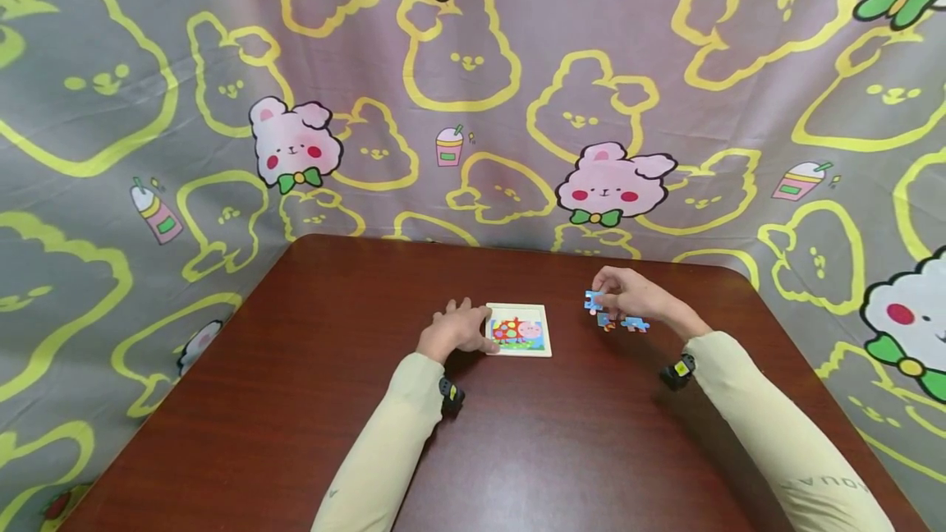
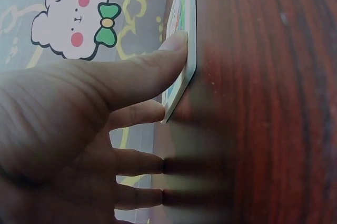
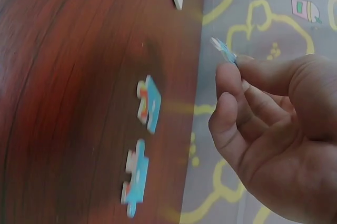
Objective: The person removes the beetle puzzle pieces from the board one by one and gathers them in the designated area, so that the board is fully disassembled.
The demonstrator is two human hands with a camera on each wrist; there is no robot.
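A shallow cream frame [image 1: 547,331] holds a partly assembled jigsaw picture [image 1: 517,333] of a pink pig in spotted red; its top strip is bare. My left hand [image 1: 460,328] is spread at the frame's left side. In the left wrist view the thumb [image 2: 152,68] rests on the frame's edge and the other fingers reach down past its corner. My right hand [image 1: 630,292] pinches a blue puzzle piece [image 1: 593,300] between thumb and fingertips, raised above the table. Below it lie two more blue pieces, one puzzle piece [image 3: 150,104] nearer the frame and another puzzle piece [image 3: 137,176].
The dark reddish-brown table [image 1: 547,450] has a far edge close behind both hands. A grey cloth [image 1: 473,138] with yellow outlines and rabbit heads hangs behind and beside it.
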